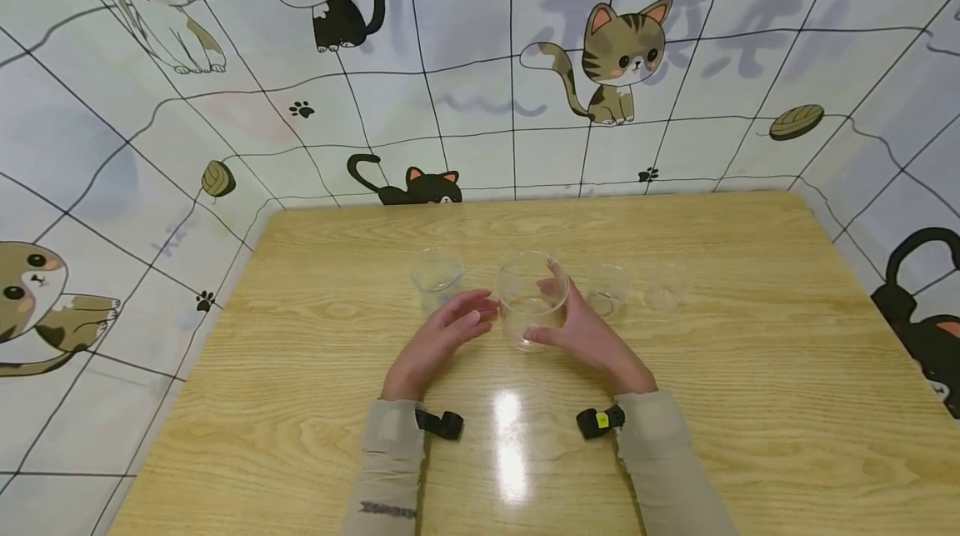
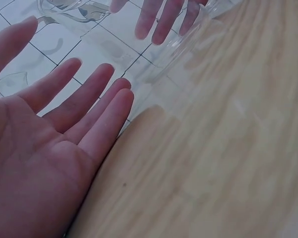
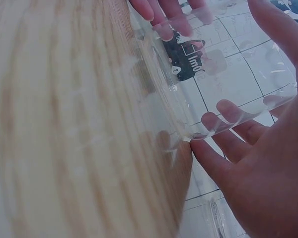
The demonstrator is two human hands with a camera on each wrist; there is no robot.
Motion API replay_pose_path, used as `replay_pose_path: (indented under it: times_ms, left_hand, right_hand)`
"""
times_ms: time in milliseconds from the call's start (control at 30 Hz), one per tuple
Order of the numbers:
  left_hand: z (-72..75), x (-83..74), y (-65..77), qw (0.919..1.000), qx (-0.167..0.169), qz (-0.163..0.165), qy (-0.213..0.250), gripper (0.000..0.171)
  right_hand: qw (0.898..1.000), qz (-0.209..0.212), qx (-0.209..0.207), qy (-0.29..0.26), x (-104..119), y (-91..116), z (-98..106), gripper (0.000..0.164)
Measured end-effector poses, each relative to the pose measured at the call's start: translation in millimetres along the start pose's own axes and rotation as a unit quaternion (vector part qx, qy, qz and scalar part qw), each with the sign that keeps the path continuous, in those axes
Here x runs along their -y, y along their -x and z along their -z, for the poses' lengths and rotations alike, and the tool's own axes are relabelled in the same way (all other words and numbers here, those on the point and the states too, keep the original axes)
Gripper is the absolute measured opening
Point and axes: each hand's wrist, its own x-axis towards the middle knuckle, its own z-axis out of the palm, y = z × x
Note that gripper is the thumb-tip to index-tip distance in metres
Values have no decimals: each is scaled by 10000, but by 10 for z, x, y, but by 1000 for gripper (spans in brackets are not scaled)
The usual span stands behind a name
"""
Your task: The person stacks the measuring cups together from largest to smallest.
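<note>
A large clear beaker (image 1: 521, 315) stands upright on the table between the two hands, and white printed marks (image 3: 194, 59) show through its wall in the right wrist view. My right hand (image 1: 592, 338) holds it from the right, with the thumb at the near side and the fingers round the far side. On the beaker's left, my left hand (image 1: 446, 334) has its palm turned towards the glass and its fingers spread and relaxed. A small gap shows between those fingertips and the beaker. In the left wrist view the left palm (image 2: 44, 153) holds nothing.
Another clear vessel (image 1: 437, 271) stands behind the left hand. Two smaller clear vessels, one nearer (image 1: 606, 282) and one farther right (image 1: 665, 293), stand beyond the right hand. The wooden table (image 1: 315, 336) meets a cat-printed cloth (image 1: 480, 102) at the back and sides.
</note>
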Motion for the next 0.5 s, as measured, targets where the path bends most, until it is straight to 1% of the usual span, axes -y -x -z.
replay_pose_path:
  times_ms: [100, 200, 367, 500]
  left_hand:
    - [30, -15, 16, 9996, 206, -77, 173, 41]
    - [77, -23, 41, 9986, 370, -63, 364, 42]
    - [183, 19, 110, 9965, 250, 89, 794, 37]
    - [264, 36, 183, 9927, 244, 68, 1181, 26]
  right_hand:
    - [10000, 4, 16, -38, 3, -7, 7, 101]
    - [10000, -1, 20, -26, 7, -8, 14, 101]
    - [10000, -17, 43, -50, -6, -5, 11, 102]
    - [9999, -88, 141, -46, 73, 28, 17, 102]
